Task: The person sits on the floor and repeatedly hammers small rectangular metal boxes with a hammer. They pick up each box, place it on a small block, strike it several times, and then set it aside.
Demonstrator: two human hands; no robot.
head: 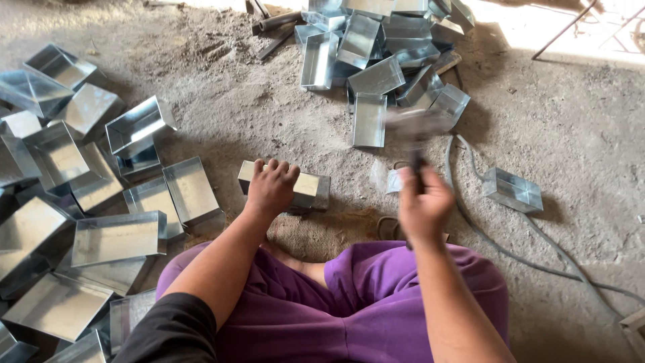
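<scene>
My left hand (271, 186) presses down on a shiny metal box (310, 189) that lies on the dirt floor in front of my knees. Its fingers curl over the box's far edge. My right hand (423, 210) is raised to the right of the box and grips the handle of a hammer (415, 128). The hammer's head is blurred by motion above the hand. I sit on the floor in purple trousers (349, 309).
Several open rectangular metal trays lie piled at the left (117, 235) and in a heap at the top (376, 60). One lone metal box (513, 190) sits to the right. A grey cable (497, 245) curves across the floor on the right.
</scene>
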